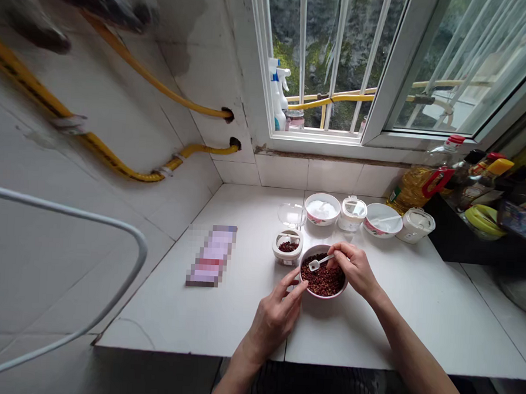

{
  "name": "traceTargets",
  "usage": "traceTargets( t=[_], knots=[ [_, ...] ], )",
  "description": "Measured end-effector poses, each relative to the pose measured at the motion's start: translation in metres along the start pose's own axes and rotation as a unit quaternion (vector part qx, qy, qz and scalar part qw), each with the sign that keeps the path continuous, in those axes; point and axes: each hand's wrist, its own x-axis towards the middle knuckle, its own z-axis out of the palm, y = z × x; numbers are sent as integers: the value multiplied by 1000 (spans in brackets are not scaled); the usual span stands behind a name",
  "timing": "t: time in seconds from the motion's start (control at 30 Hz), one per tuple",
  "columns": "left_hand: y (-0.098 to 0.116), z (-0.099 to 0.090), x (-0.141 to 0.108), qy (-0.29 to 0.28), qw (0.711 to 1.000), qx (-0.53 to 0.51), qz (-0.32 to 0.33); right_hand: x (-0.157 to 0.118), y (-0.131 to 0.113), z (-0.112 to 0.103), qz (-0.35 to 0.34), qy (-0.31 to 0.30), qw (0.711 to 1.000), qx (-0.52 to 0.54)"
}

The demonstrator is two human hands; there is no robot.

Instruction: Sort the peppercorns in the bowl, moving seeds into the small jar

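My right hand (351, 268) pinches the handle of a small white spoon (314, 265), whose scoop is over the bowl at the surface of the contents. The bowl (321, 294), white with a pinkish outside, is filled with reddish-brown dried peppercorns (327, 281), by their look Sichuan pepper. My left hand (280, 308) grips the bowl's left rim, thumb and fingers closed on it. Just behind my left fingers stands a square white seasoning jar (287, 258), uncovered, with some dark red peppercorns inside. A clear lid (291, 215) is behind this jar.
At the back are a bowl of white grains (321, 222), a lidded jar (352, 220), a bowl with a white spoon (381, 228) and another jar (415, 225). An oil bottle (416, 184) and sauce bottles stand right. A blurred purple packet (212, 256) lies left. Yellow hoses (127, 169) cross the wall.
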Motion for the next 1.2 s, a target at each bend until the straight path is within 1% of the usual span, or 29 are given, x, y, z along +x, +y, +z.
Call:
traceTargets(
  t=[0.13, 0.2, 0.3, 0.4, 0.6, 0.77, 0.87, 1.0, 1.1, 1.2],
  knots=[
    [0, 0, 0, 1, 1000, 1, 0, 0, 0, 3, -12, -11, 1000, -13],
    [0, 0, 1, 1, 1000, 0, 0, 1, 1, 3, -11, -7, 1000, -12],
    [0, 0, 1, 3, 1000, -2, 1, 1, 2, 3, -25, 8, 999, -38],
    [0, 0, 1, 4, 1000, 1, 4, 1, 2, 3, -29, 2, 999, -44],
    [0, 0, 1, 2, 1000, -4, 4, 1, 1, 3, 1, -3, 1000, -3],
    [0, 0, 1, 0, 1000, -2, 1, 0, 1, 4, 42, -25, 998, 48],
    [0, 0, 1, 2, 1000, 0, 5, 0, 2, 4, 63, -17, 995, 76],
    [0, 0, 1, 5, 1000, 0, 7, 0, 3, 2, 58, 9, 996, 68],
    [0, 0, 1, 5, 1000, 3, 6, 1, 3, 1, 54, 7, 997, 61],
    [1, 0, 1, 3, 1000, 3, 4, 1, 3, 1, 68, 2, 994, 82]
  ],
)
